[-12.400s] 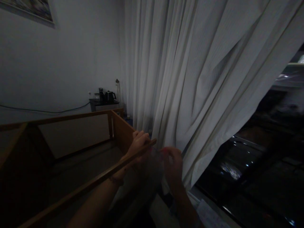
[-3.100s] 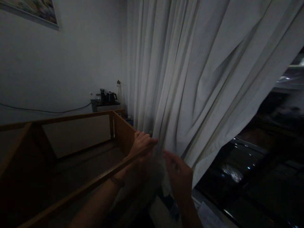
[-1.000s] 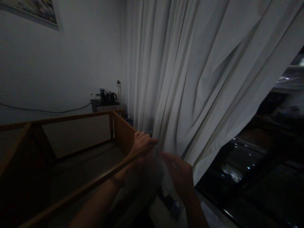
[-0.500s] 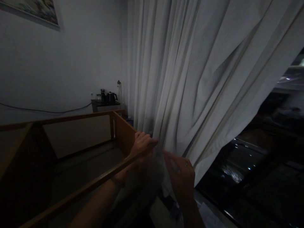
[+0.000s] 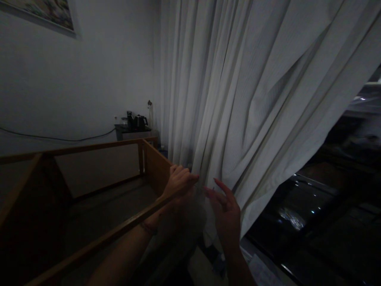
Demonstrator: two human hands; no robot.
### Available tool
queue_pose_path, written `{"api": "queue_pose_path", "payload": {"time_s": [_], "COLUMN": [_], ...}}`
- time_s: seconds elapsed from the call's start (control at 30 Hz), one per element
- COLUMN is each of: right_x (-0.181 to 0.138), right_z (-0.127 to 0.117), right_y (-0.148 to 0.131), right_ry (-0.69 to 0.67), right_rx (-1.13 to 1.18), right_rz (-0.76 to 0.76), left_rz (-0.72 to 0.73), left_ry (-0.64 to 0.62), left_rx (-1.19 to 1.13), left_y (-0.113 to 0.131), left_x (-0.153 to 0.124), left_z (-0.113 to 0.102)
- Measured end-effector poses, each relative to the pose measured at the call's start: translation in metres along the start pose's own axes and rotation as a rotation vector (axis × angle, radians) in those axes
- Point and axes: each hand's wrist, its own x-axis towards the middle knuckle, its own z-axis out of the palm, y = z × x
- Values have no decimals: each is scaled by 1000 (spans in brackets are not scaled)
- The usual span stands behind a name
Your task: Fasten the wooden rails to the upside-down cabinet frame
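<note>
A wooden frame (image 5: pixel 98 237) with side panels and narrow rails fills the lower left, lying like an open box. My left hand (image 5: pixel 179 180) is at its near right corner, fingers curled over the wood and one fingertip pointing right. The left forearm passes behind the near rail, so part of it is covered. Just right of that corner, my right hand (image 5: pixel 224 204) is raised before the pale curtain (image 5: pixel 253 99), its thumb and fingers bent but apart. The light is dim, and I cannot make out anything small at its fingertips.
In the far corner a black kettle (image 5: pixel 139 122) stands on a small dark cabinet (image 5: pixel 121 129). A cable (image 5: pixel 68 140) runs along the wall below a framed picture (image 5: pixel 50 16). Papers (image 5: pixel 262 270) lie at lower right, near dark glass (image 5: pixel 300 198).
My right hand has turned, and its fingers have spread from a pinch-like pose, one finger now lifted. My left hand stays at the frame's corner.
</note>
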Motion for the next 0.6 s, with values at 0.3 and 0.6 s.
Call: {"api": "queue_pose_path", "payload": {"time_s": [0.3, 0.6], "right_x": [3, 0], "right_z": [-8, -16], "right_y": [8, 5], "right_ry": [-49, -173], "right_rx": [-151, -357], "right_rz": [-209, -415], "left_rz": [-30, -8], "left_ry": [-15, -30], "left_rx": [17, 32], "left_y": [2, -3], "left_x": [0, -1], "left_z": [-1, 2]}}
